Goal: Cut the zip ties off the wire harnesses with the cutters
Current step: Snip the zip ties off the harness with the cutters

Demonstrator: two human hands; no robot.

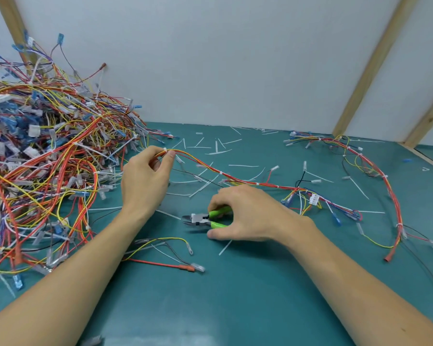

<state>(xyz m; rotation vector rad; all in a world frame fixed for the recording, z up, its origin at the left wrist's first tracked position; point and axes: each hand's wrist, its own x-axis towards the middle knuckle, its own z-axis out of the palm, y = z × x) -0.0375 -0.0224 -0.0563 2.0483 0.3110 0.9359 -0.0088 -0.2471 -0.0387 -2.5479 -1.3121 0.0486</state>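
My left hand (145,178) pinches a red and yellow wire harness (245,181) at a white zip tie (165,150), lifting that end off the teal table (235,295). The harness runs right across the table, bound by several white ties. My right hand (245,216) grips the green handles of the cutters (205,219), which lie low over the table with the jaws pointing left, a little open, nothing between them. The cutters sit below and to the right of the pinched tie, apart from the harness.
A big tangled pile of harnesses (43,156) fills the left side. Another harness (375,176) curves along the right. Cut zip tie pieces (218,151) litter the middle. Loose wires (160,255) lie by my left forearm. A white wall with wooden battens (370,68) stands behind.
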